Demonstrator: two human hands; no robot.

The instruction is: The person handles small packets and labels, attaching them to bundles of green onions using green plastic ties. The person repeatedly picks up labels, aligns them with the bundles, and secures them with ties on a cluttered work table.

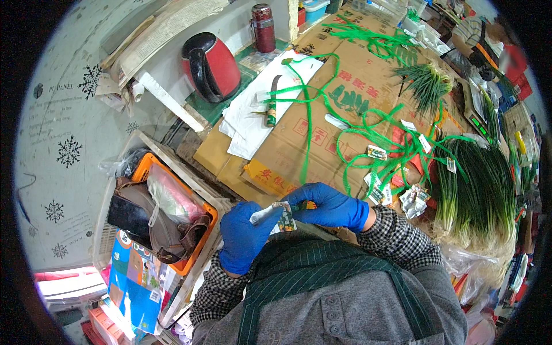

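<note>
Both of my hands wear blue gloves and meet close to my body, just off the front edge of the cardboard. My left hand [246, 233] pinches a small printed label [284, 219] that looks partly folded or peeled. From the other side, my right hand [327, 208] grips the same label, and a colourful printed piece shows under its fingers. Beyond them, tangled green strips [366, 129] lie on the flat cardboard [280, 151], several with printed labels [377, 152] on them. A crumpled label [415, 201] sits near my right forearm.
Green onions [474, 189] lie at right, with a smaller bunch [427, 86] farther back near a scale [472, 112]. A curved knife [272, 103] rests on white paper [254, 125]. A red kettle [213, 67], thermos [263, 28] and orange crate [202, 250] stand left. Another person [478, 43] is far right.
</note>
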